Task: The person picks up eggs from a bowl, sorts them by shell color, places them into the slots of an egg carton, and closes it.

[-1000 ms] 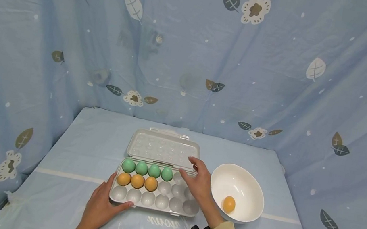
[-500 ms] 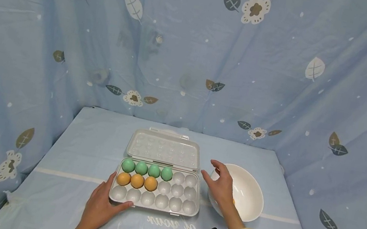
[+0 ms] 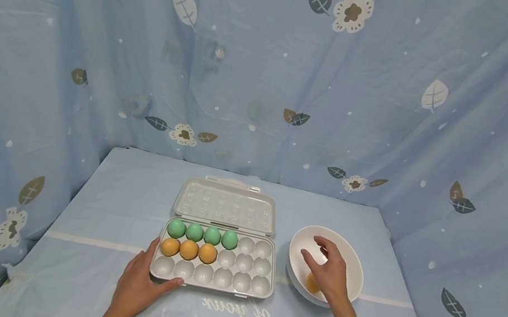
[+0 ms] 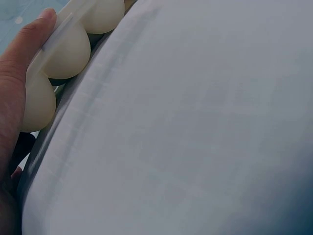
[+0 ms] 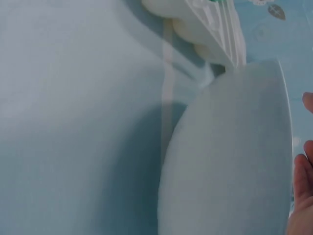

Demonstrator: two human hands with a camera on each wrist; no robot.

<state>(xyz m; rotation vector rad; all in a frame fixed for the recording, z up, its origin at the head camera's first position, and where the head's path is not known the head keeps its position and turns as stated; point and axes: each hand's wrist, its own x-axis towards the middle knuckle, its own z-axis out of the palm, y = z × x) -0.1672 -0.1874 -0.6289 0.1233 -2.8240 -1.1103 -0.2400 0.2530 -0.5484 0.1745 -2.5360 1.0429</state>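
Note:
An egg box [image 3: 230, 291] with its lid [image 3: 226, 207] folded back lies on the table. Several green eggs [image 3: 194, 232] fill part of its back row, and three orange eggs [image 3: 189, 250] sit in the middle row. My left hand [image 3: 139, 280] holds the box's front left corner, fingers along the side and thumb [image 4: 34, 36] over the front rim. Over the white bowl [image 3: 352, 266] is my right hand [image 3: 330, 268], thumb and fingers spread apart with nothing between them. One orange egg [image 3: 312, 283] lies in the bowl, partly hidden by that hand.
The bowl stands just right of the egg box, its outer wall [image 5: 225, 156] filling much of the right wrist view. A pale blue cloth covers the table [image 3: 136, 189], and patterned curtains [image 3: 249, 67] hang behind and at both sides.
My right hand has moved right from above the egg box's right end to over the bowl, its fingers staying apart. My left hand has kept its place on the box.

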